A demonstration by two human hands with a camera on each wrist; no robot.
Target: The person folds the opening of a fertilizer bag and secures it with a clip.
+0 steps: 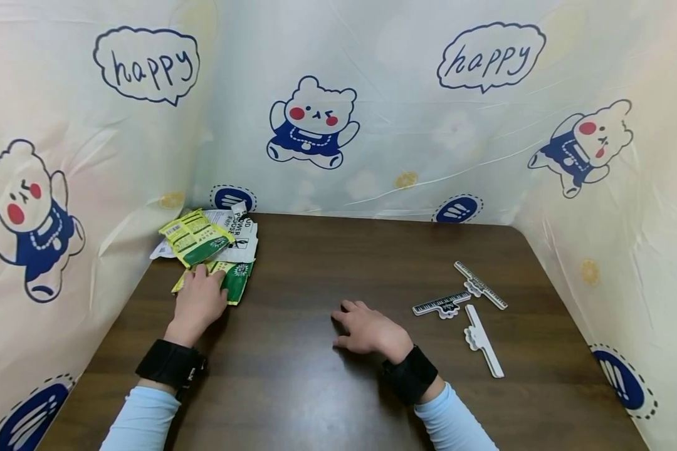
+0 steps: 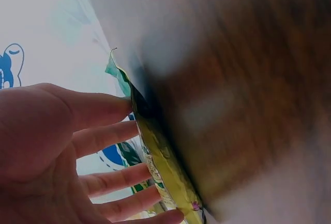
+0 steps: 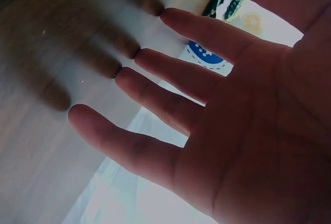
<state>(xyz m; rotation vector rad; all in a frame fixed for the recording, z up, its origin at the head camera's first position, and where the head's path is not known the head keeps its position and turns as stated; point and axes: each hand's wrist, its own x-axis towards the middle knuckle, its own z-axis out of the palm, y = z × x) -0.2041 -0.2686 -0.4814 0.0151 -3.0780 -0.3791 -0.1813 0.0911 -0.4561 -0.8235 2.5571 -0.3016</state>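
Note:
At the table's far left, my left hand (image 1: 200, 299) touches a green and yellow packet (image 1: 238, 282) with spread fingertips. In the left wrist view the thumb and fairly straight fingers meet the face of that packet (image 2: 170, 175); its underside is hidden. Just beyond lies another yellow and green packet (image 1: 196, 239), on top of a white and grey packet (image 1: 244, 243). My right hand (image 1: 372, 331) rests palm down near the middle of the table, holding nothing. Its spread fingertips (image 3: 85, 118) touch the wood in the right wrist view.
Right of the right hand lie three ruler-like clips with scalloped tabs: a black-and-white one (image 1: 441, 305), a second (image 1: 481, 286) behind it, and a white one (image 1: 484, 341) in front. Printed cloth (image 1: 395, 131) walls in the brown table (image 1: 293, 388) at the back and sides.

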